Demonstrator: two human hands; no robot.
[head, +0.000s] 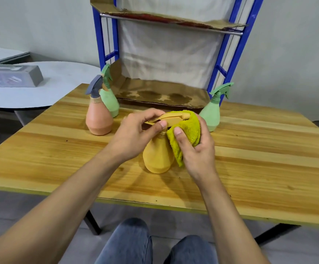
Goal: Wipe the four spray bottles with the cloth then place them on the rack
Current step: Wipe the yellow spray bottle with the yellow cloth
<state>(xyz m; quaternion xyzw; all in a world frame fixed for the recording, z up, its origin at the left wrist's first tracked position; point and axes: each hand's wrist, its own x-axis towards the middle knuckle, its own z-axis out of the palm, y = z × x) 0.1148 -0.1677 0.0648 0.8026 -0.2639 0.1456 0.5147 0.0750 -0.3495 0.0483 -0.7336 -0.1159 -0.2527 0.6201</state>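
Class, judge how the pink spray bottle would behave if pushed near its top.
The pink bottle has a wide base, so probably resists tipping; a push at its narrow neck might topple it. It looks like stiff plastic.

1. A single head-worn view looks forward and down over the bench (pixel 259 149).
2. It is near: the left hand (pixel 134 136) and right hand (pixel 196 149) sit mid-frame, with the knees (pixel 134 242) at the bottom edge.
3. It faces the rack (pixel 97 39) behind; the wide lens seemingly bends the edges.
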